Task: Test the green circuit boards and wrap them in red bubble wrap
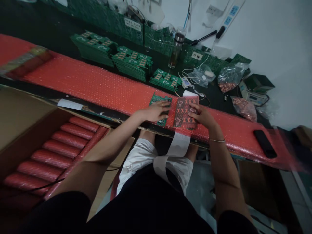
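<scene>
My left hand (157, 111) lies with fingers spread on a green circuit board (161, 122), which rests on a long strip of red bubble wrap (97, 83). To its right, my right hand (201, 115) touches the right side of a circuit board panel (181, 112) that shows through a layer of red wrap; its fingers are apart. A strip of white paper labels (179, 143) hangs from the table edge below this panel and curls down over the lap.
Stacks of green boards (133, 61) stand behind the wrap, beside a bottle (176, 48). A black phone (265, 143) lies at the right. Bags of copper-coloured parts (244, 108) sit at the back right. A box of red wrapped rolls (58, 149) is at the lower left.
</scene>
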Tool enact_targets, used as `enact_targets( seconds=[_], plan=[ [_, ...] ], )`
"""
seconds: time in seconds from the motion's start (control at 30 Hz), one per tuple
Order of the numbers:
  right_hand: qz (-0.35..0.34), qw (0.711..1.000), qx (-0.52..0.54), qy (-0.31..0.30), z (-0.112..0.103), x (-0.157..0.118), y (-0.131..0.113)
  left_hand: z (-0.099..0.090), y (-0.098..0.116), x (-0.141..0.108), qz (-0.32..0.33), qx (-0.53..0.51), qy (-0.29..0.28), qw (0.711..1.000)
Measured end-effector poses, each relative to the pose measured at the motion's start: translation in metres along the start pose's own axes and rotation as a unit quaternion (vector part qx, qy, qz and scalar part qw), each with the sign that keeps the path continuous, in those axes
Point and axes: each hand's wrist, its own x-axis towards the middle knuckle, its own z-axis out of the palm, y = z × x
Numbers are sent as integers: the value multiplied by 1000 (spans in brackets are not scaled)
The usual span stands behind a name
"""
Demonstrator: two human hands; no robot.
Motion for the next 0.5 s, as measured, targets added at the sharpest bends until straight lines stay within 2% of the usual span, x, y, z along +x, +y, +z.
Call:
enact_targets(
  seconds=[0.1,0.17,0.33,0.5],
  plan=[
    [24,1000,-12,-6,-7,7,-12,-17,-27,-20,-97,33,-51,993],
    [27,998,-48,-20,-11,11,-25,-19,-35,-28,-123,37,-76,989],
    [8,983,-175,-46,-17,23,-59,-12,-37,-23,-109,31,-65,991],
    [-24,952,-300,-51,-9,32,-87,-12,-34,-12,-105,29,-68,992]
  ],
)
